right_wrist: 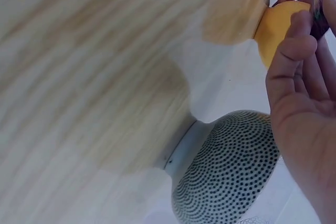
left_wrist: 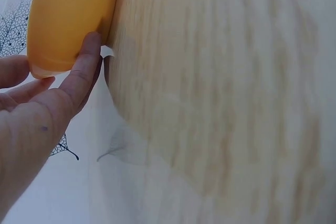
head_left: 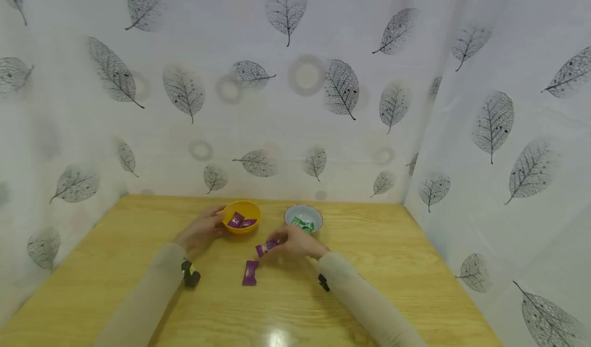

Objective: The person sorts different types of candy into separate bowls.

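A yellow bowl (head_left: 242, 229) stands towards the back of the table with purple-wrapped candies (head_left: 237, 219) inside. My left hand (head_left: 203, 227) holds it from the left, fingers against its outer wall and rim, as the left wrist view shows up close. Between the thumb and fingers of my right hand (head_left: 295, 242) is a purple-wrapped candy (head_left: 266, 248), held above the table to the front right of the yellow bowl. Another purple candy (head_left: 250, 273) lies on the table in front. Behind the right hand, a grey-white bowl (head_left: 315, 214) contains green-wrapped candies (head_left: 303, 225).
The wooden table (head_left: 369, 265) runs back to a white curtain (head_left: 295, 131) printed with dark leaves, which also closes off both sides. In the right wrist view, the grey-white bowl's dotted outer wall (right_wrist: 231, 166) sits close beside the right hand.
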A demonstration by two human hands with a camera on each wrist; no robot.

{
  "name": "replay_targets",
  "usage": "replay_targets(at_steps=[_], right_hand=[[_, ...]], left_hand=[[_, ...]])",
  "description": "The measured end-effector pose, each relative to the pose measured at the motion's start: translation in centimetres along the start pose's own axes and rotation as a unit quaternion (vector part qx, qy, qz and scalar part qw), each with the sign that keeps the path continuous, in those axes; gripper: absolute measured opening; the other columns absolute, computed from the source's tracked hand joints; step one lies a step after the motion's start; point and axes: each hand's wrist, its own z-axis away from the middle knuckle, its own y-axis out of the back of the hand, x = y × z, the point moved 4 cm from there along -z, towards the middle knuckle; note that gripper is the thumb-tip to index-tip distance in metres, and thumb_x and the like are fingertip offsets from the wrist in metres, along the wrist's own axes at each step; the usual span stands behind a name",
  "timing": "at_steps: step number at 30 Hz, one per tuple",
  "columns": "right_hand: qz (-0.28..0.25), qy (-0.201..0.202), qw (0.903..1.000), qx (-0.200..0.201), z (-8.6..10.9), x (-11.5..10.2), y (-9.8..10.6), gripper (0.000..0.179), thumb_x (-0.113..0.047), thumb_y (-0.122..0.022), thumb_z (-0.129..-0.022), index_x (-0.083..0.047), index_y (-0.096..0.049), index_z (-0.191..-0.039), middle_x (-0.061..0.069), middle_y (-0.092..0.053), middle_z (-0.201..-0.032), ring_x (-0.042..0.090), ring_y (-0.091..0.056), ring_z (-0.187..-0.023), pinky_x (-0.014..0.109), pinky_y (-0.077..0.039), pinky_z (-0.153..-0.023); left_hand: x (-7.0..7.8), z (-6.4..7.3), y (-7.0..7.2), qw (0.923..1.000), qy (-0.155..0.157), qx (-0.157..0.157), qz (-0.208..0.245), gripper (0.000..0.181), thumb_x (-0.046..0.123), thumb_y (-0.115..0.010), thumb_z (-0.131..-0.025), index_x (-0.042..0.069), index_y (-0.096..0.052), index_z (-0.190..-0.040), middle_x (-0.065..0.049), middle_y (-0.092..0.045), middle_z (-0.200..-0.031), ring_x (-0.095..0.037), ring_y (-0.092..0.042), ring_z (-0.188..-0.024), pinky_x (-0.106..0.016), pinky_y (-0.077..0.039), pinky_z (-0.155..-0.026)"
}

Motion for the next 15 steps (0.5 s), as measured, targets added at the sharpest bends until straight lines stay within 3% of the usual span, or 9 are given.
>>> replay_targets(at_steps=[6, 15], right_hand=[[-0.043, -0.015, 0.9976, 0.051, -0.9, -0.4, 0.6, 0.024, -0.032, -0.074, -0.087, -0.023, -0.072, -0.109, -0.008, -0.072, -0.106, 0.008, -0.065, -0.095, 0.027, -0.054, -0.089], [-0.107, -0.041, 0.9867, 0.115, -1.8, -0.8, 1.4, 0.028, -0.038, -0.072, -0.088, -0.023, -0.071, -0.112, -0.006, -0.071, -0.104, 0.011, -0.064, -0.096, 0.030, -0.057, -0.081]], left_hand=[[0.2, 0.1, -0.1, 0.9999, -0.002, -0.006, 0.015, 0.053, 0.015, -0.024, -0.108, -0.001, -0.006, -0.156, -0.032, -0.018, -0.157, -0.046, -0.033, -0.140, -0.050, -0.036, -0.114], [0.1, 0.1, -0.1, 0.9996, -0.004, -0.012, 0.025, 0.052, 0.014, -0.023, -0.109, 0.000, -0.007, -0.156, -0.032, -0.018, -0.157, -0.046, -0.033, -0.140, -0.051, -0.037, -0.113]])
